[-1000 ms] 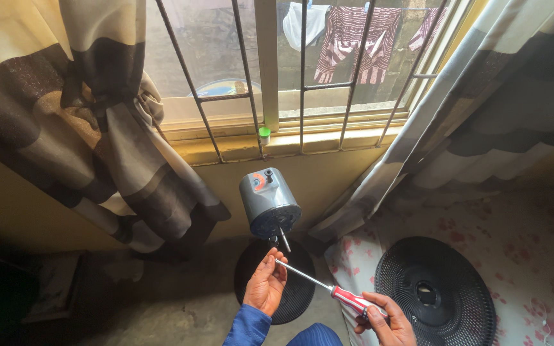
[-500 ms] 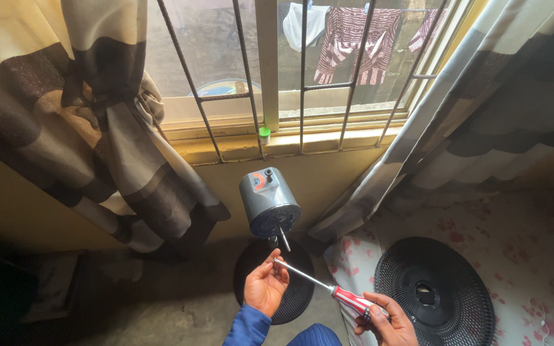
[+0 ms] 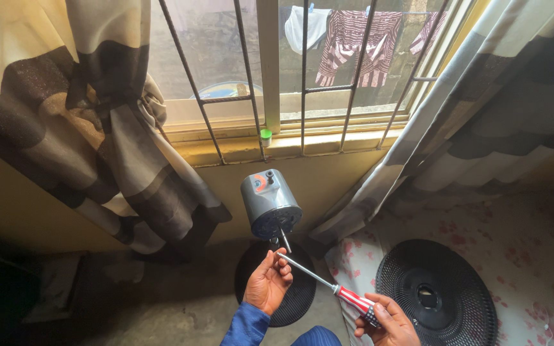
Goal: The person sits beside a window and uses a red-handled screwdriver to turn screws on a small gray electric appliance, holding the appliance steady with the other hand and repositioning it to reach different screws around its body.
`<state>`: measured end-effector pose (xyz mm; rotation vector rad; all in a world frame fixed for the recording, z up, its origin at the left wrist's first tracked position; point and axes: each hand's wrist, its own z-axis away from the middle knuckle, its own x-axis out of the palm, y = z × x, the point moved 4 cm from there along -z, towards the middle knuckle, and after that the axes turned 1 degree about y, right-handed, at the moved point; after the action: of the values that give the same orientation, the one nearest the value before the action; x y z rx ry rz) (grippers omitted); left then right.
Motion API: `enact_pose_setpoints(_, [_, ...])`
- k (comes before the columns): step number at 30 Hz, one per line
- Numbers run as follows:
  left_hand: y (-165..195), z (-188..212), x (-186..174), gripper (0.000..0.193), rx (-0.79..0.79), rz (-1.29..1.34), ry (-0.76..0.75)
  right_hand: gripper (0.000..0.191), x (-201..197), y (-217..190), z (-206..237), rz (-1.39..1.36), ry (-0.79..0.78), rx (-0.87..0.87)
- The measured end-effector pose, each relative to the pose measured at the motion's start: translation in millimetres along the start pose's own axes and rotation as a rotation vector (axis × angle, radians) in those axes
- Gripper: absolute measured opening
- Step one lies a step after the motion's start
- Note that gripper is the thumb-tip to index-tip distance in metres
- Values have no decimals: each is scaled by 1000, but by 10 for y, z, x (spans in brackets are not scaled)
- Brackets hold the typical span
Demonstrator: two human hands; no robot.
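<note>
little has shifted since the earlier frames: both hands sit in almost the same spot, with the screwdriver's tip perhaps a touch closer to the left fingers.

the left hand (image 3: 268,282) is raised palm-up, fingers curled loosely around the metal tip of the screwdriver (image 3: 328,286), pinching or steadying it just below the fan motor (image 3: 270,203). the right hand (image 3: 387,322) is closed around the red and white handle, low at the frame's bottom edge. the shaft runs slantwise from that handle up and left to the left fingertips.

the grey fan motor housing stands just above the hands, its short spindle pointing down towards the screwdriver tip, with an orange mark and a small knob on top. behind the left hand lies a round black fan base (image 3: 276,285) on the concrete floor. to the right, a black fan grille (image 3: 436,293) rests on a floral cloth (image 3: 533,256). beyond are the yellow wall, a barred window (image 3: 270,64) with a small green cap (image 3: 265,134) on its sill, patterned curtains (image 3: 91,128) on both sides, and clothes (image 3: 354,45) hanging outside.
</note>
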<state>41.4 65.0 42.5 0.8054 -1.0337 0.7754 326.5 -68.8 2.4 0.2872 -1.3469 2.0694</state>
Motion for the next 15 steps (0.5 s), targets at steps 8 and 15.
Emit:
enact_pose_setpoints(8, [-18,-44,-109,31,62,-48,2,37,0,18,-16,-11,-42,13])
enact_pose_setpoints(15, [-13,-103,-162,24,70,-2,33,38,-6,22,-6,2,-14,16])
